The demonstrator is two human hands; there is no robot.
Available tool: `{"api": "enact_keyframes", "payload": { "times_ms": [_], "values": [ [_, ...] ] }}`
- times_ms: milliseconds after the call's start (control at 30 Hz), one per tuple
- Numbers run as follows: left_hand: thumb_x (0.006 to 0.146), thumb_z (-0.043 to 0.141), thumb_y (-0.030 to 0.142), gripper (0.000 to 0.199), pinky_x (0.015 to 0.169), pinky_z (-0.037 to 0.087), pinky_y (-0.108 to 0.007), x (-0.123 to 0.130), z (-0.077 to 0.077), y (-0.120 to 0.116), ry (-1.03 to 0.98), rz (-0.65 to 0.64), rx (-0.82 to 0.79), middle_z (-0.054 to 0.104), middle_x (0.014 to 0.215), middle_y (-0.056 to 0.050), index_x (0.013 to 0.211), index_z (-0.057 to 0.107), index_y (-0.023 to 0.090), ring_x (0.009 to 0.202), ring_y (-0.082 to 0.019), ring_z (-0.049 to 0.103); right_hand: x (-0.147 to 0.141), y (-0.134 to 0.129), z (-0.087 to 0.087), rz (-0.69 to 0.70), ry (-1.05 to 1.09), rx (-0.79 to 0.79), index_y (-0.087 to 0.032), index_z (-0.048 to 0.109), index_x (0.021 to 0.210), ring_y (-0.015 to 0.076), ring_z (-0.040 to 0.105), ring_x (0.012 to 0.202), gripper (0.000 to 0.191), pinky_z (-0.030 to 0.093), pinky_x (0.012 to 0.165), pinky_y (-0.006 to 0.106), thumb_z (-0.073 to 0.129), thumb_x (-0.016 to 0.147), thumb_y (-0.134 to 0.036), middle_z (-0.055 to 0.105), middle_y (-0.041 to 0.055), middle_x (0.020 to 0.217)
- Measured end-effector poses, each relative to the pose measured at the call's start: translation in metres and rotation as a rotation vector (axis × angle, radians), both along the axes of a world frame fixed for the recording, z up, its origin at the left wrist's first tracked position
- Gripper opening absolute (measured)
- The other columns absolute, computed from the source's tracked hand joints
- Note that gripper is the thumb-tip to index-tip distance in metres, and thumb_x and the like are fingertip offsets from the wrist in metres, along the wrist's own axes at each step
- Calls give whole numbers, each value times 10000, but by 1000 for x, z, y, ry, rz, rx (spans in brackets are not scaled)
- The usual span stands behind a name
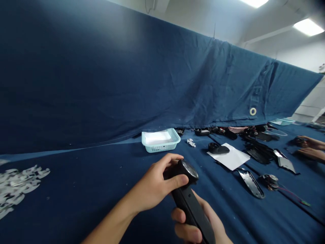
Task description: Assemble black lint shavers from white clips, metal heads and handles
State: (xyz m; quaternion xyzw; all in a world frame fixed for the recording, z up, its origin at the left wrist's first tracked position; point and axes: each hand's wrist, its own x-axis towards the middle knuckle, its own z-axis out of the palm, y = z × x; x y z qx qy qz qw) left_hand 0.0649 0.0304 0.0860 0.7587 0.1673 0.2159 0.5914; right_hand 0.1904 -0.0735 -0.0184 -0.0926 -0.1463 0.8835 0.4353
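A black handheld device, with a round, flat-faced head and a long handle, is tilted in front of me above the blue cloth. My left hand grips the round head, thumb on the near side and fingers over the back. Lower down, my right hand is wrapped round the handle. Both hands hold this one device, and part of the head is covered by my left fingers. Its exact kind cannot be told.
Beyond my hands stands a light-blue basket with white sheets inside. White plastic pieces lie heaped at left. To the right are white paper under a black part, a black shell, a wired motor-like part and another person's hands.
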Motion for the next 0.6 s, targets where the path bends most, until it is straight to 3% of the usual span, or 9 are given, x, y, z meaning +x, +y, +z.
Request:
{"api": "enact_keyframes", "payload": {
  "times_ms": [67, 133, 267, 433, 600],
  "values": [
    [864, 611, 418, 407, 634, 468, -245, 2, -5, 0, -25, -69, -125, 614, 1089, -60, 1223, 525, 247, 944, -213, 592, -6, -1, -5, 1, 50, 63, -144, 606, 762, 101, 410, 254, 894, 196, 224, 197, -4, 784, -797, 533, -2, 404],
    [864, 610, 427, 398, 595, 442, -226, 1, -8, -2, -28, -107, -185, 612, 1073, -55, 1216, 548, 253, 904, -200, 589, -12, -4, -5, -27, 57, 99, -157, 592, 714, 90, 340, 247, 828, 172, 235, 202, 74, 780, -800, 504, -14, 387],
    [873, 615, 377, 366, 749, 459, -277, -3, -13, -4, -5, -120, -228, 612, 1154, -54, 1218, 580, 260, 1043, -228, 564, -21, -8, 0, -74, 1, 92, -158, 586, 683, 83, 337, 288, 689, 187, 286, 202, 264, 755, -763, 488, -20, 406],
    [891, 590, 332, 369, 952, 399, -362, -12, -18, 3, -44, -162, -294, 622, 1209, -61, 1248, 568, 239, 1129, -246, 546, -21, -8, 7, -220, -179, -37, -85, 645, 717, 113, 515, 382, 767, 289, 368, 186, 288, 752, -763, 594, 63, 473],
    [941, 501, 344, 367, 1042, 341, -372, -31, -25, 4, -45, -62, -218, 587, 1272, -44, 1298, 518, 262, 1215, -232, 494, -15, -9, 5, -395, -398, -173, -42, 684, 942, 172, 630, 464, 777, 463, 487, 256, 342, 815, -728, 698, 112, 624]
  ]
}}
